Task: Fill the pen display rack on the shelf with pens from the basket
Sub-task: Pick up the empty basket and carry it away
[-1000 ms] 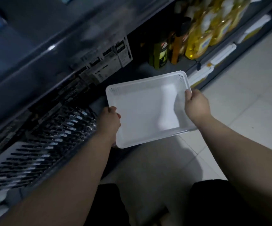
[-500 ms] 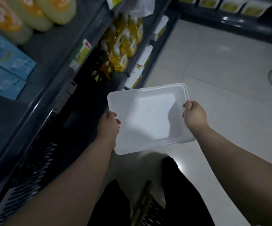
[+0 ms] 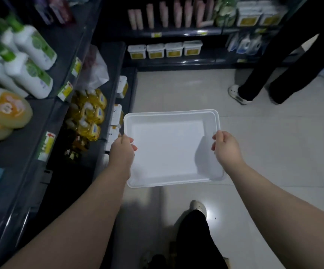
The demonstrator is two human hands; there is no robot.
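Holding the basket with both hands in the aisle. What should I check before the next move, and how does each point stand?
1. Left hand grips the basket at its left rim: ok.
2. Right hand grips the right rim: ok.
3. Basket held roughly level: ok.
4. Pens in the basket to load: not ok, its inside shows bare white.
5. Pen rack in sight and full: cannot tell, it is outside this view.
6. Way ahead free: not ok, another person's legs stand ahead on the right.
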